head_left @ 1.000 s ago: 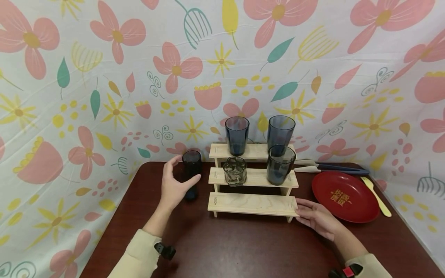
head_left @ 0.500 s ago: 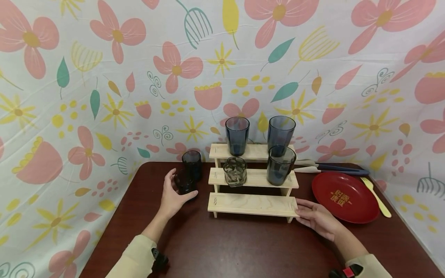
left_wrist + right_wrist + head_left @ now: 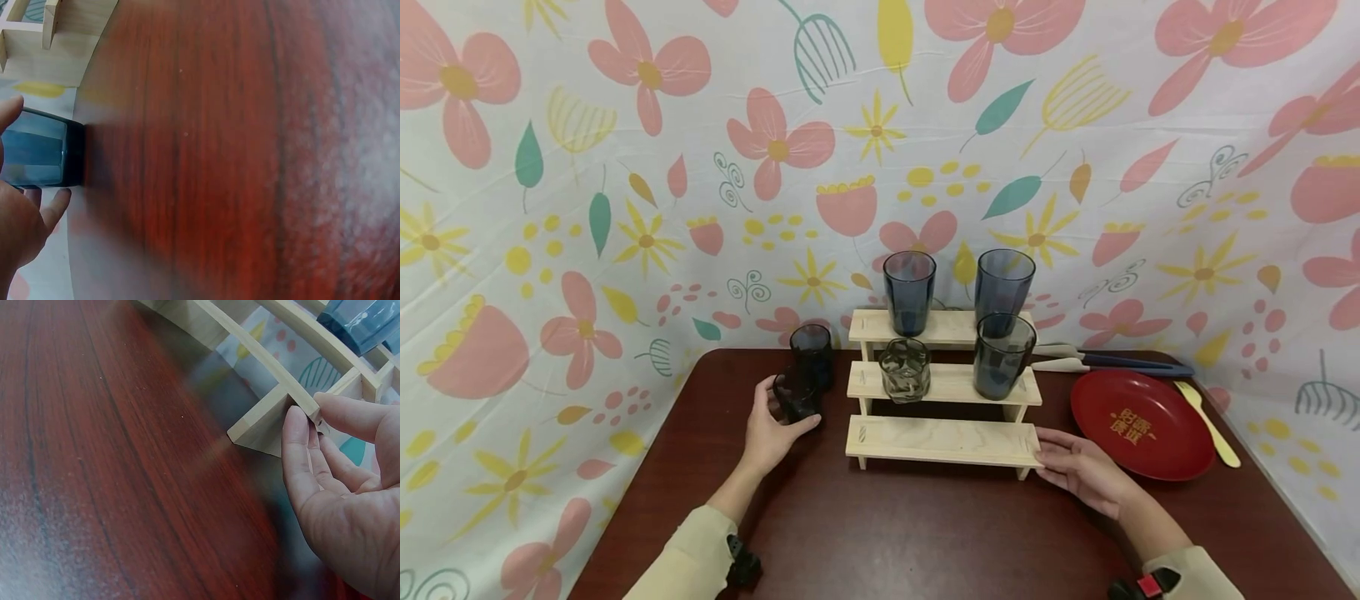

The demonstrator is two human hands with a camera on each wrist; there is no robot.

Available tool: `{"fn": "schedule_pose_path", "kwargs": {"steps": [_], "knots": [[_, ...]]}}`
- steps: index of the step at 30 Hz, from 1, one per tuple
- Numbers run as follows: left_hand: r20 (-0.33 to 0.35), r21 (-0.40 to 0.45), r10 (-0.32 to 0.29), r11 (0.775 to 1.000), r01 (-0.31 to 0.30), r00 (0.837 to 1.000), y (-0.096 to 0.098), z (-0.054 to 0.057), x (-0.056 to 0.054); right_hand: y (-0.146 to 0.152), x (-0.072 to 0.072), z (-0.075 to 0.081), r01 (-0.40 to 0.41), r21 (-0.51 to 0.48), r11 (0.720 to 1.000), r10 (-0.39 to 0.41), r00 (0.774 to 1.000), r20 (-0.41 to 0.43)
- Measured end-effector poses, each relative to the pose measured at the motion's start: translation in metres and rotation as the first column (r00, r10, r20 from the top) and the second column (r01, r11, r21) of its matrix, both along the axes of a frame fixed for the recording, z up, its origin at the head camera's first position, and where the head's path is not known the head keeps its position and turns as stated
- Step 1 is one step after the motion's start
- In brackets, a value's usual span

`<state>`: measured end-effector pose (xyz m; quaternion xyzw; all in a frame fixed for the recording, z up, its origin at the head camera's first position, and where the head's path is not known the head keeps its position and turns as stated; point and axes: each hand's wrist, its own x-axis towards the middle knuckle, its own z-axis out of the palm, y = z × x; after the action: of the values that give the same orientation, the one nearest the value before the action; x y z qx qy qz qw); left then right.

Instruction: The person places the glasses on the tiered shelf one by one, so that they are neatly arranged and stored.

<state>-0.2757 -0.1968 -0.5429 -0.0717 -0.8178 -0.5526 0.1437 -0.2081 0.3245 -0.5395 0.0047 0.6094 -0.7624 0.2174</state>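
At centre left, the left hand (image 3: 769,435) grips a dark glass (image 3: 797,396); at lower right, the right hand (image 3: 1084,473) pinches a wooden rack (image 3: 943,438).

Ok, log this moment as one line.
left hand: holds nearer dark glass; right hand: pinches bottom shelf; middle shelf: two glasses; top shelf: two bluish glasses

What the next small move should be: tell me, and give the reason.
Probably the left hand should bring the dark glass it holds toward the lowest step: four other glasses stand on the middle step and top step, and the right hand pinches the lowest step's end, which may steady it.
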Motion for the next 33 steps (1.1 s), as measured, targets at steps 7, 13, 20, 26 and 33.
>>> {"fn": "schedule_pose_path", "kwargs": {"steps": [7,13,20,26,33], "knots": [[-0.016,-0.024,0.018,1.0,-0.019,1.0,-0.001,0.0,0.002,-0.001,0.0,0.0,-0.001,-0.004,1.0,0.001,1.0,-0.002],[-0.048,-0.026,0.041,0.999,-0.042,0.998,0.0,0.003,0.007,-0.001,-0.001,0.0,-0.007,-0.008,1.0,0.007,1.0,-0.008],[-0.07,-0.015,0.052,0.998,-0.053,0.996,0.005,0.014,0.018,-0.002,-0.001,0.001,-0.008,-0.013,1.0,0.008,1.0,-0.005],[-0.099,0.01,0.013,1.0,-0.012,0.995,0.014,0.028,0.032,-0.002,-0.001,0.002,-0.007,-0.005,1.0,0.007,1.0,-0.001],[-0.145,0.076,-0.079,0.993,0.091,0.986,0.037,0.044,0.049,-0.002,0.0,0.002,-0.004,-0.001,1.0,0.004,1.0,0.0]]}}
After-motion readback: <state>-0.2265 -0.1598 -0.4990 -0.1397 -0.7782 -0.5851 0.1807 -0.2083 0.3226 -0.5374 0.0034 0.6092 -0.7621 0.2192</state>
